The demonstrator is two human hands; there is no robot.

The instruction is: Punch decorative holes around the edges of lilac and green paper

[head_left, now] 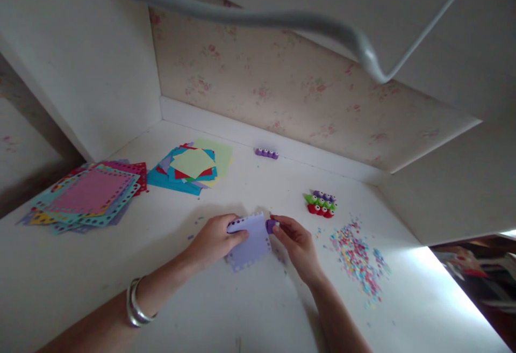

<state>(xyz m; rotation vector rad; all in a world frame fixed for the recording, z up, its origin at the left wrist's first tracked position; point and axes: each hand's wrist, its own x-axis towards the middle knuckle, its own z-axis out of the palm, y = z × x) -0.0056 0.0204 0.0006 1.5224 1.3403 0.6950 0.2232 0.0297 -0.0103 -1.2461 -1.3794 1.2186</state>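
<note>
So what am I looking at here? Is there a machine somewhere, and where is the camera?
No machine here: these are a person's two bare hands, filmed by a camera worn on the head, looking forward and down. The left hand holds a lilac paper square with notched edges on the white table. The right hand pinches a small purple punch at the square's right edge. Farther left lie a pile of punched sheets and a pile of plain coloured sheets. By the wall sits a row of purple punches; nearer, a cluster of purple, green and red punches, with scattered paper dots right of the hands. A grey cable hangs across the top.
</note>
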